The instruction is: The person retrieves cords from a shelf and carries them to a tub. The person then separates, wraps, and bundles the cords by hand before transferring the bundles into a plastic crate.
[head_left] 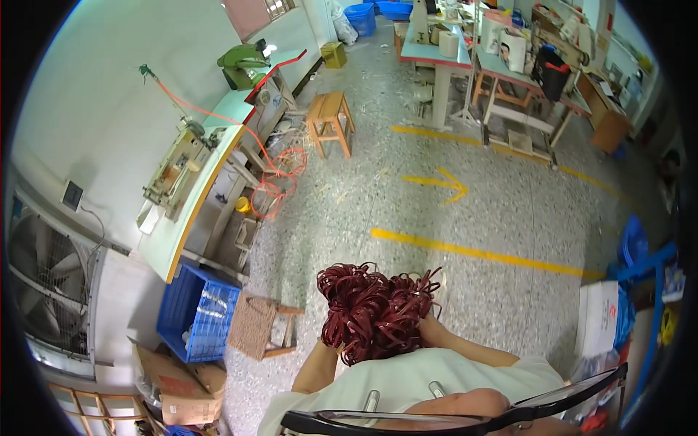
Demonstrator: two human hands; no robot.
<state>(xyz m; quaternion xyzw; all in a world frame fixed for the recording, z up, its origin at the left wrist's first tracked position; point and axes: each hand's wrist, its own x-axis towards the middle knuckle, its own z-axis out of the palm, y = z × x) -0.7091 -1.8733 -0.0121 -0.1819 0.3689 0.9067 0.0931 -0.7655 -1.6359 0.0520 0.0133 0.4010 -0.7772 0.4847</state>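
A thick bundle of dark red looped strips [374,312] is held up in front of my chest, its loops bunched into two rounded clumps. My right hand [433,333] grips it at the right side, with the fingers partly covered by the loops. At the lower left of the bundle my left hand [331,350] supports it, mostly hidden beneath the strips.
On the left, a sewing machine [177,171] stands on a long bench above a blue crate [200,312], a woven-seat stool [252,325] and a cardboard box [182,385]. A wooden stool [331,120] and an orange hose [280,174] are ahead. Worktables [436,54] fill the far right.
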